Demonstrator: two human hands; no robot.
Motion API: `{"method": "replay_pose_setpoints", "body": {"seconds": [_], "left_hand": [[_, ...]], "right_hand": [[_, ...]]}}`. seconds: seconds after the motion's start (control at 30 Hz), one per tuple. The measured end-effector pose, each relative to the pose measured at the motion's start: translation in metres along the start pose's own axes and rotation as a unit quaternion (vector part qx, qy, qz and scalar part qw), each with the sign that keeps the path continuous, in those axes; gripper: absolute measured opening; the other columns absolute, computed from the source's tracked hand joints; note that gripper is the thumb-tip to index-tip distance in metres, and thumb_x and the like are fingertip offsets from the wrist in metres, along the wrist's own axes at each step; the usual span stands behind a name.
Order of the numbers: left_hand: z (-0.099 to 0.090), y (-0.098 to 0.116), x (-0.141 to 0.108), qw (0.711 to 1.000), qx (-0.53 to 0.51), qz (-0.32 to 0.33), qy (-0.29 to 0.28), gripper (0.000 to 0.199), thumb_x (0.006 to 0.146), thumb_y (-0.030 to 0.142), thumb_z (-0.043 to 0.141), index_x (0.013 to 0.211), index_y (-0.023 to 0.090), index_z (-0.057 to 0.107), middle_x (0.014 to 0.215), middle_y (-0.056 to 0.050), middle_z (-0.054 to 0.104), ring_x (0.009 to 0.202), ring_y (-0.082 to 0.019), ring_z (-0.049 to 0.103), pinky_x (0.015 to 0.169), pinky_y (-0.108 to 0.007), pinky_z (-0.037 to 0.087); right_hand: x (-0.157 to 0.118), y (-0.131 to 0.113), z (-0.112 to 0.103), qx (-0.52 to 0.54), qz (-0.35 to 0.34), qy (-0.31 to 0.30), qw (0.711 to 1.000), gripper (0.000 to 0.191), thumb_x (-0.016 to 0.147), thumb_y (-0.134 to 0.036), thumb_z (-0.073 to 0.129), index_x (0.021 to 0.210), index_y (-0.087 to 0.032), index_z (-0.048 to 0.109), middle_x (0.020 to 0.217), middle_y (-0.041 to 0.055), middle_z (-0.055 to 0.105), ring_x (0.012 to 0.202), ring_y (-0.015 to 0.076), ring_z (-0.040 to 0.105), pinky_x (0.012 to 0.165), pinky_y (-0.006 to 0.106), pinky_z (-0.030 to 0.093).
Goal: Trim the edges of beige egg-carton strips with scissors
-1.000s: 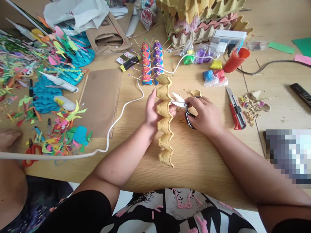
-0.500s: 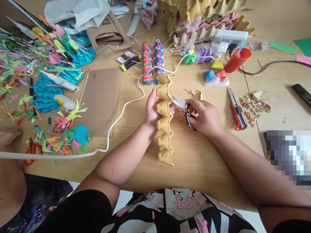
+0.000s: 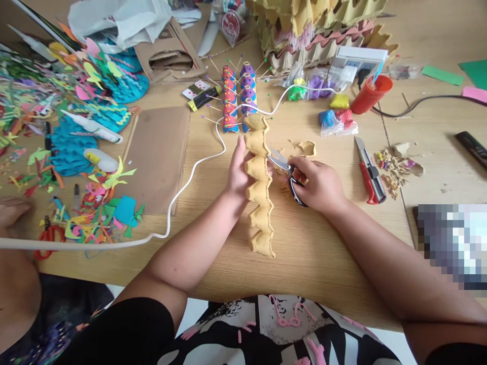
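A long, tan strip of egg carton [image 3: 259, 190] with several cups in a row is held up over the table. My left hand [image 3: 239, 170] grips it near its upper part, with the fingers partly hidden behind it. In my right hand [image 3: 321, 185] is a pair of scissors [image 3: 297, 190] with black handles, its blades nearly closed at the strip's right edge. Tan scraps [image 3: 307, 148] lie on the table just beyond the scissors. Behind the strip stand two painted egg-carton caterpillars, one red [image 3: 229, 96] and one purple [image 3: 248, 94].
A white cable [image 3: 194, 170] crosses the table to my left. A red utility knife [image 3: 371, 172] lies at right, near a red cup [image 3: 372, 95]. Colourful paper scraps [image 3: 101, 215] and a cardboard sheet [image 3: 158, 157] are at left. Another person's hand [image 3: 13, 213] rests at the left edge.
The scissor blades have closed from wide apart to nearly together at the strip's edge. The strip's lower end has swung slightly to the right.
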State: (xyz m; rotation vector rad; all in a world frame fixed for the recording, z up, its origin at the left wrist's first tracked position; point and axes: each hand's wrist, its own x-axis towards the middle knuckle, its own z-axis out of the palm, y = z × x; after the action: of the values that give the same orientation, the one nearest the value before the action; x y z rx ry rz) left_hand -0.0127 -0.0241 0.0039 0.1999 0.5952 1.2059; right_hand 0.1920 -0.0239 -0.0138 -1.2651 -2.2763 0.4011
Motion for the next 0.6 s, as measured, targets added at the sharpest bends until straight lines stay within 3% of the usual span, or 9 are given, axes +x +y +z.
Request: {"method": "replay_pose_setpoints", "body": {"seconds": [0.2, 0.3, 0.47, 0.6], "left_hand": [[0.007, -0.004, -0.002, 0.997, 0.031, 0.051, 0.049, 0.047, 0.114, 0.055, 0.048, 0.090, 0.024, 0.074, 0.064, -0.004, 0.066, 0.067, -0.020, 0.068, 0.059, -0.029, 0.048], [0.003, -0.003, 0.001, 0.996, 0.032, 0.050, 0.065, 0.041, 0.112, 0.045, 0.047, 0.090, 0.023, 0.073, 0.071, -0.002, 0.070, 0.065, -0.018, 0.071, 0.059, -0.027, 0.053], [-0.008, 0.000, 0.005, 0.999, 0.009, 0.026, 0.047, 0.022, 0.103, 0.036, 0.059, 0.094, 0.022, 0.073, 0.080, -0.001, 0.079, 0.065, -0.017, 0.076, 0.061, -0.028, 0.061], [-0.013, -0.004, 0.008, 0.998, 0.042, 0.026, 0.045, 0.014, 0.102, 0.032, 0.065, 0.099, 0.023, 0.076, 0.085, 0.000, 0.083, 0.070, -0.018, 0.081, 0.069, -0.029, 0.065]], "right_hand": [[0.002, 0.001, 0.002, 0.086, 0.060, -0.005, 0.994, 0.046, 0.101, -0.061, 0.065, 0.122, -0.021, 0.074, 0.076, 0.0025, 0.070, 0.065, 0.0202, 0.060, 0.063, 0.031, 0.041], [0.002, 0.001, 0.001, 0.126, 0.090, 0.004, 0.988, 0.050, 0.101, -0.063, 0.065, 0.128, -0.021, 0.072, 0.079, 0.0018, 0.070, 0.068, 0.0201, 0.061, 0.064, 0.031, 0.043], [0.005, 0.002, 0.000, 0.157, 0.111, 0.020, 0.981, 0.049, 0.099, -0.063, 0.068, 0.122, -0.020, 0.072, 0.090, 0.0053, 0.074, 0.076, 0.0204, 0.064, 0.071, 0.033, 0.048], [0.009, 0.001, -0.002, 0.204, 0.125, 0.028, 0.971, 0.053, 0.090, -0.067, 0.078, 0.116, -0.022, 0.067, 0.084, 0.0015, 0.069, 0.072, 0.0189, 0.059, 0.068, 0.033, 0.045]]}}
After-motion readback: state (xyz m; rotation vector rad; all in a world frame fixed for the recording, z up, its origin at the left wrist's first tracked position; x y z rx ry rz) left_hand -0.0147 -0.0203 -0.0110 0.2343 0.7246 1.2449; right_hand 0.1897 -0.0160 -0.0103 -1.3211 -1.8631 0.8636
